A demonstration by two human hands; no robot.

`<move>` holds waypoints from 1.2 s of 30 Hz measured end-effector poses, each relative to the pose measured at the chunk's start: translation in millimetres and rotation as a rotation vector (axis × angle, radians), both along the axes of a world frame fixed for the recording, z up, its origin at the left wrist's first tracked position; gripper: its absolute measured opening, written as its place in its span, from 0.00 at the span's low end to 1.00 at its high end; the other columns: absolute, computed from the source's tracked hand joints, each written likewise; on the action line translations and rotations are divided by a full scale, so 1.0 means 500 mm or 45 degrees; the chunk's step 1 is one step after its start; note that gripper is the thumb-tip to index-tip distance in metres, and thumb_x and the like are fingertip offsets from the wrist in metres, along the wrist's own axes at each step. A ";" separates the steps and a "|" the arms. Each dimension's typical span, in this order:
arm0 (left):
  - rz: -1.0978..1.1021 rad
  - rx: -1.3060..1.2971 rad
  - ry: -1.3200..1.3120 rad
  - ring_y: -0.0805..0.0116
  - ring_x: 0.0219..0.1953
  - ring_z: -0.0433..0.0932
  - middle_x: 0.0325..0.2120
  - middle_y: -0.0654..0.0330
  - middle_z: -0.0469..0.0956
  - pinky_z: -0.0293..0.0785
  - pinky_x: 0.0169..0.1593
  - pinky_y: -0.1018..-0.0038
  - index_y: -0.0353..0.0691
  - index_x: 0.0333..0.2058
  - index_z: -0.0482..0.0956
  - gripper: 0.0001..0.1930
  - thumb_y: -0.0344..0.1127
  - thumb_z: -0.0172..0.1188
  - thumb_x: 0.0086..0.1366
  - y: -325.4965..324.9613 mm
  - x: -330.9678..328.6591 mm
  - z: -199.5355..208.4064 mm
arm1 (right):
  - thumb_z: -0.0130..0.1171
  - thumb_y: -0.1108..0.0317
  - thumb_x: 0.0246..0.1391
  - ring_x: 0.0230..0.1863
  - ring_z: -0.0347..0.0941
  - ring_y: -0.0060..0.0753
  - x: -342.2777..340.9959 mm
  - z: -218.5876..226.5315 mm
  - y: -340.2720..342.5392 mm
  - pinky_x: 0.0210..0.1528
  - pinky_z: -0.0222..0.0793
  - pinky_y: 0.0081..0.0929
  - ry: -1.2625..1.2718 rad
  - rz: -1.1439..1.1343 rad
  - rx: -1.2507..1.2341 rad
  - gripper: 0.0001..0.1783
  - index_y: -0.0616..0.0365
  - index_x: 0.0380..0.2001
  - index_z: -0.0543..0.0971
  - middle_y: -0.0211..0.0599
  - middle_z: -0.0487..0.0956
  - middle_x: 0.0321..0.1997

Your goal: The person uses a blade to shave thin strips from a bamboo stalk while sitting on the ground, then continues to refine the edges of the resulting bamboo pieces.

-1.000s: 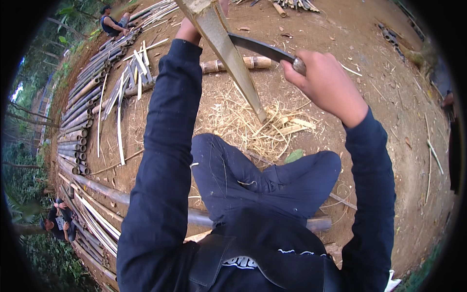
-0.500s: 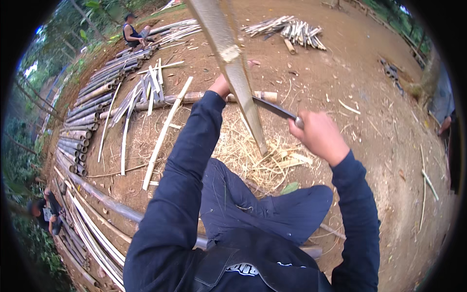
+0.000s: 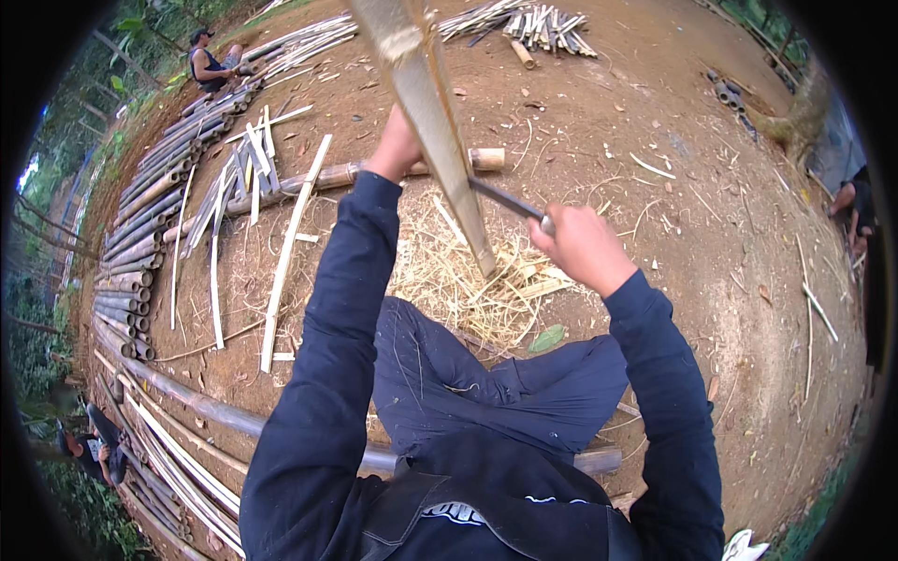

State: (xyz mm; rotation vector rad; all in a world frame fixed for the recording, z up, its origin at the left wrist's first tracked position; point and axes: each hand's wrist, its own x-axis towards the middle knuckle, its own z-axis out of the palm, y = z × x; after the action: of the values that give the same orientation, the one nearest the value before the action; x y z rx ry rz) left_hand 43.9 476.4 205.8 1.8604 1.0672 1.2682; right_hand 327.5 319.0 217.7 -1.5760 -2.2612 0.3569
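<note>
A long split bamboo slat point(image 3: 433, 126) stands tilted before me, its lower end in a heap of pale shavings point(image 3: 440, 280). My left hand point(image 3: 397, 148) is closed on it from the left; the slat hides most of those fingers. In my right hand point(image 3: 585, 245) is the handle of a long-bladed knife point(image 3: 510, 200), fingers wrapped round it. The blade's far part meets the right edge of the slat, below the left hand's level. Behind the slat a bamboo pole point(image 3: 332, 178) lies crosswise on the ground.
Bamboo poles point(image 3: 154, 210) lie in a row at the left, with cut strips point(image 3: 251, 159) beside them. A stack of split pieces point(image 3: 552, 30) lies at the back. Another pole point(image 3: 206, 404) crosses by my legs. People sit at far left point(image 3: 210, 64) and lower left point(image 3: 98, 449); another is at right point(image 3: 853, 210).
The whole view has shifted, so the surroundings sit farther left and higher. Both hands keep their hold; the blade still meets the slat's edge, now slightly nearer its lower end.
</note>
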 end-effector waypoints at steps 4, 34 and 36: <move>0.287 1.034 0.539 0.44 0.37 0.80 0.34 0.47 0.82 0.78 0.40 0.60 0.37 0.39 0.81 0.11 0.36 0.63 0.58 0.007 -0.031 0.108 | 0.56 0.55 0.60 0.28 0.79 0.61 -0.002 0.012 -0.039 0.34 0.75 0.50 0.039 -0.011 -0.049 0.21 0.65 0.27 0.79 0.57 0.78 0.21; -0.012 0.002 -0.143 0.57 0.52 0.77 0.46 0.50 0.81 0.74 0.56 0.58 0.37 0.47 0.80 0.19 0.47 0.57 0.69 0.177 -0.148 -0.485 | 0.57 0.53 0.60 0.28 0.80 0.56 -0.091 -0.097 -0.066 0.33 0.77 0.48 -0.207 0.056 -0.056 0.21 0.63 0.31 0.80 0.53 0.80 0.22; 0.130 0.149 0.423 0.58 0.49 0.78 0.46 0.51 0.80 0.75 0.53 0.61 0.38 0.50 0.78 0.19 0.47 0.54 0.71 0.128 -0.044 -0.481 | 0.57 0.51 0.60 0.27 0.80 0.53 -0.059 -0.103 -0.078 0.33 0.77 0.47 -0.191 0.000 -0.129 0.21 0.63 0.31 0.80 0.50 0.80 0.21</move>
State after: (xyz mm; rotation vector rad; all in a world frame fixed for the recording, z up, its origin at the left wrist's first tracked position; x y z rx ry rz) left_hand 21.9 540.5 -34.7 2.1840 1.2987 1.1213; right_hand 297.9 279.9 166.0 -1.7056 -2.3893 0.3702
